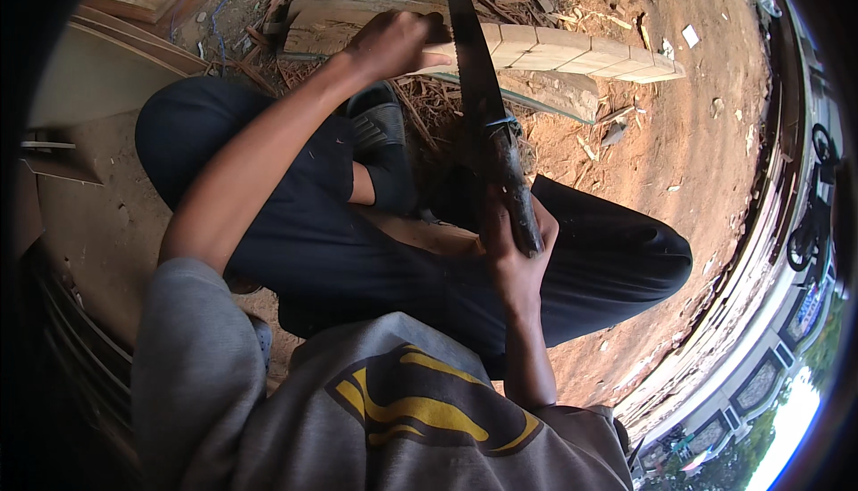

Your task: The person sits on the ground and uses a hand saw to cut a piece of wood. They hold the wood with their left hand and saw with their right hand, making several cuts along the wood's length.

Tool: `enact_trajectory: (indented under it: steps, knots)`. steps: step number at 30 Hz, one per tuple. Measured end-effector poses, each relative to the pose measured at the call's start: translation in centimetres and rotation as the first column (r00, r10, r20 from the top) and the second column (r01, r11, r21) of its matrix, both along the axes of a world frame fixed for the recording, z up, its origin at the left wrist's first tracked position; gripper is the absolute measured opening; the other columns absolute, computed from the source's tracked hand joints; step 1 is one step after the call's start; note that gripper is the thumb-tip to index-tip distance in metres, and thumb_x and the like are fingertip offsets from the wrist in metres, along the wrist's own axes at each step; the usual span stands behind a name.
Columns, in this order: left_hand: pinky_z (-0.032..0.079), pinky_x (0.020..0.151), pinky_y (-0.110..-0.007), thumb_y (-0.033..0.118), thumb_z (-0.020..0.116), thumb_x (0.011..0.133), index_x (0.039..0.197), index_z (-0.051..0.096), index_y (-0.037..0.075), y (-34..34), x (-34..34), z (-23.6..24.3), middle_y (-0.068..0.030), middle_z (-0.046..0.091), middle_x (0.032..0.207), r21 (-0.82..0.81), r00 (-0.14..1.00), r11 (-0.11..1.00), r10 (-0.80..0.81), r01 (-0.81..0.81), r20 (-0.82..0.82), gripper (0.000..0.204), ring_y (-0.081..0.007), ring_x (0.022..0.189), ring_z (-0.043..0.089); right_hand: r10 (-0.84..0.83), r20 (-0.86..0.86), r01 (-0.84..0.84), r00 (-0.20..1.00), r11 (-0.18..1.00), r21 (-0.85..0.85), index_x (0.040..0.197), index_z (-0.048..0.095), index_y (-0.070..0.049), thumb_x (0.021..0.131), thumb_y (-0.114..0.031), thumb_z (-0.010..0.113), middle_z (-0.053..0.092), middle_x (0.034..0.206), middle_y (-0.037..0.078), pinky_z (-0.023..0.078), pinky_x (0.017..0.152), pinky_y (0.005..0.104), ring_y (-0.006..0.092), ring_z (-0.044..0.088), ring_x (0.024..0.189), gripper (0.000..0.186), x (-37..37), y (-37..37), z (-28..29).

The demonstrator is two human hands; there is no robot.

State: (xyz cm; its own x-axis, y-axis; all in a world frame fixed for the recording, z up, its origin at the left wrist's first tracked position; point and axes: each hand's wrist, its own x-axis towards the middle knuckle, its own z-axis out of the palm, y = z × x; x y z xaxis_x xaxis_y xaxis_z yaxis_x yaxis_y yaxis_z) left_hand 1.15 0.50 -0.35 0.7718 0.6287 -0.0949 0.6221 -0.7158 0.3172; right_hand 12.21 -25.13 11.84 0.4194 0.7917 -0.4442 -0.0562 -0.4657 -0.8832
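My right hand (518, 236) is wrapped round the dark handle of a handsaw (474, 62), near my lap. Its toothed blade runs away from me and lies across a pale curved piece of wood (572, 51). Several cross lines divide the wood's right part into segments. On the wood, just left of the blade, my left hand (393, 44) is closed on it, thumb stretched toward the saw teeth; its other fingertips are hidden. A bluish strip is tied where blade and handle meet. Below the marked piece lies another length of wood (559, 93).
Wood scraps and shavings (429, 120) cover the reddish dirt around the work. My bent legs (608, 268) in dark trousers lie on both sides, one foot close to the wood. Boards (116, 40) lean at the left. Motorcycles (809, 232) stand beyond the right edge.
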Motion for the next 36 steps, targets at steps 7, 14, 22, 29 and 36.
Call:
enact_trajectory:
  steps: [7, 14, 22, 29, 36]
  knots:
    - [0.051, 0.062, -0.042, 0.043, 0.069, 0.076, 0.093, 0.058, -0.002, 0.0, -0.9, 0.1, -0.0223, 0.062, 0.075, 0.163, 0.99, 0.986, -0.051, 0.03, 0.129, 0.049, -0.0375, 0.071, 0.063, -0.004, 0.095, 0.005, 0.995, 1.0, -0.007, 0.082, 0.058, 0.001, 0.089, -0.012, 0.057, 0.049, 0.063, -0.005, 0.031, 0.051, 0.0177, 0.0005, 0.041, 0.058, 0.014, -1.7, -5.0, 1.7]
    - [0.051, 0.062, -0.042, 0.045, 0.068, 0.076, 0.089, 0.059, -0.002, 0.5, -0.6, -1.3, -0.0222, 0.061, 0.074, 0.128, 0.975, 0.989, -0.103, 0.078, 0.199, 0.05, -0.0373, 0.07, 0.062, -0.035, -0.006, 0.035, 0.999, 0.999, -0.001, 0.088, 0.059, 0.005, 0.086, -0.009, 0.058, 0.053, 0.067, -0.001, 0.038, 0.056, 0.0214, 0.0034, 0.046, 0.065, 0.014, -0.3, 1.1, -0.3]
    - [0.052, 0.062, -0.041, 0.043, 0.068, 0.077, 0.093, 0.06, 0.0, 0.1, -1.2, -1.3, -0.0204, 0.063, 0.075, 0.139, 0.981, 0.989, -0.066, 0.041, 0.181, 0.047, -0.0364, 0.071, 0.063, 0.025, 0.009, -0.025, 1.0, 0.999, 0.031, 0.087, 0.058, 0.004, 0.086, -0.01, 0.058, 0.053, 0.069, 0.001, 0.038, 0.057, 0.0205, 0.0036, 0.045, 0.065, 0.015, -0.6, 0.0, 1.3]
    - [0.051, 0.061, -0.041, 0.037, 0.07, 0.077, 0.089, 0.058, 0.0, 0.3, -1.2, -1.2, -0.0188, 0.062, 0.077, 0.137, 0.986, 0.99, -0.061, 0.039, 0.157, 0.04, -0.0365, 0.072, 0.062, 0.019, 0.06, -0.016, 0.998, 0.999, -0.046, 0.091, 0.062, 0.004, 0.086, -0.008, 0.057, 0.054, 0.066, -0.002, 0.034, 0.053, 0.0189, 0.0015, 0.045, 0.062, 0.014, -1.0, -2.5, 4.4]
    - [0.051, 0.062, -0.04, 0.039, 0.069, 0.076, 0.092, 0.058, 0.0, 0.0, -0.1, -0.2, -0.0199, 0.063, 0.08, 0.024, 0.949, 0.995, -0.1, 0.097, 0.298, 0.043, -0.0372, 0.074, 0.063, 0.043, 0.119, -0.053, 0.992, 0.995, 0.086, 0.079, 0.055, 0.004, 0.078, -0.001, 0.058, 0.051, 0.055, 0.01, 0.039, 0.048, 0.0266, 0.0051, 0.043, 0.052, 0.006, -1.6, 2.5, 0.8]
